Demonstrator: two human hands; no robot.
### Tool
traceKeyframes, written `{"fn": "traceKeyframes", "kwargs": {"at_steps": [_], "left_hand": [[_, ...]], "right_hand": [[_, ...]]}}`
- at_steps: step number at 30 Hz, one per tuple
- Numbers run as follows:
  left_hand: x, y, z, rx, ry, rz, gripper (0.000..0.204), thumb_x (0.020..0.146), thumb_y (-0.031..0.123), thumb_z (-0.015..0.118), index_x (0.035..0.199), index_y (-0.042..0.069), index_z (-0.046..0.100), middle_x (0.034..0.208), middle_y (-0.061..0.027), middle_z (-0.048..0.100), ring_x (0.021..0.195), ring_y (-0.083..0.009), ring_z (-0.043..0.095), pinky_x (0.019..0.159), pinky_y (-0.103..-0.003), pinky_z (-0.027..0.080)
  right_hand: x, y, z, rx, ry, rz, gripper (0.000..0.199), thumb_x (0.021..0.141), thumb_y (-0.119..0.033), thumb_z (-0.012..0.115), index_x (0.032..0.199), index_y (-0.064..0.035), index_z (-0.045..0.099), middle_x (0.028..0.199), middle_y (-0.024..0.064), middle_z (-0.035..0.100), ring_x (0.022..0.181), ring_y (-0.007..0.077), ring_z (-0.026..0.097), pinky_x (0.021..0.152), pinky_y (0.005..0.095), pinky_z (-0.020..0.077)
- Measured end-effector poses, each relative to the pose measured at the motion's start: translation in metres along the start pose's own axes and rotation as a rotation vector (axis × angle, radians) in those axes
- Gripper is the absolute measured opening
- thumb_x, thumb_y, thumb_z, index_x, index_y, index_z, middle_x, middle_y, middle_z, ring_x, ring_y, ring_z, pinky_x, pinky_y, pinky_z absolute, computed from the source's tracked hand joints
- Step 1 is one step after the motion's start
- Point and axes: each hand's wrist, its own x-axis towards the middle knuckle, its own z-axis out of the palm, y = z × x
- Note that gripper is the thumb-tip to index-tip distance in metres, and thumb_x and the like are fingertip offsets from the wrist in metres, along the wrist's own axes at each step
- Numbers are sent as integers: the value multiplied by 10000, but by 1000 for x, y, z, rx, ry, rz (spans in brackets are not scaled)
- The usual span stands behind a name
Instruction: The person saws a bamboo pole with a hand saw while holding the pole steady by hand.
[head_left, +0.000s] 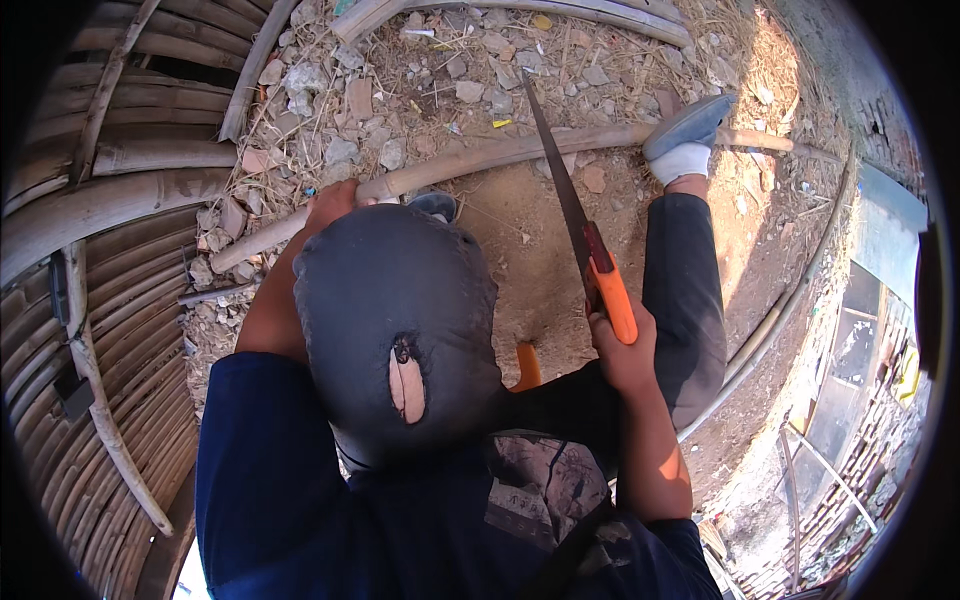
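Note:
In my right hand (625, 345) is a handsaw (565, 185), its orange handle in my closed fingers. The long dark blade points away from me, its far stretch crossing over a bamboo pole (450, 165) that lies across the ground. Partly hidden behind my raised knee (395, 300), my left hand (335, 203) grips the pole on its left part. The dark trousers have a torn hole at that knee. My right foot, in a grey-blue shoe (688, 128), presses on the pole's right part. Another shoe (435, 205) shows just beyond the knee.
Rubble and dry straw (370, 120) cover the ground beyond the pole. A bamboo slat wall (120, 330) stands at left. More bamboo (560, 10) lies at the far edge. A curved orange object (527, 368) is beside my knee. A long thin pole (765, 330) runs along the right.

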Motion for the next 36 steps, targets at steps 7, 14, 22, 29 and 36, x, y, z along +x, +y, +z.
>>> {"fn": "traceKeyframes", "kwargs": {"at_steps": [7,14,22,29,36], "left_hand": [[-10,21,2,20,70,-19,724,939,615,600,1433,90,526,1391,-180,587,1367,-370,501,1147,-582,301],[-3,15,6,58,81,-43,729,939,612,602,1442,91,521,1403,-165,584,1382,-345,492,1159,-585,285],[-6,7,8,27,104,-21,699,933,588,616,1420,95,534,1383,-159,597,1375,-342,499,1145,-597,294],[0,-9,18,6,26,-63,651,935,550,628,1419,124,541,1425,-158,583,1396,-341,492,1155,-618,272],[5,-5,-7,-75,-79,70,636,950,542,619,1364,63,560,1308,-194,645,1298,-379,572,1072,-619,385]], "right_hand": [[22,-6,11,-106,-26,-29,306,860,-54,637,1148,45,668,874,13,662,783,91,605,719,254,493],[-11,19,-8,96,46,37,321,874,-40,621,1184,30,668,930,37,664,840,96,606,786,262,500],[-18,20,19,257,126,-5,162,888,-50,628,1040,6,640,843,9,597,748,102,556,695,294,479],[67,13,36,204,-10,125,257,877,-49,649,1117,42,662,895,21,617,790,89,589,731,272,493],[-42,-12,-34,185,190,-22,273,825,-18,584,1073,86,628,888,41,614,723,94,570,706,245,493]]}}
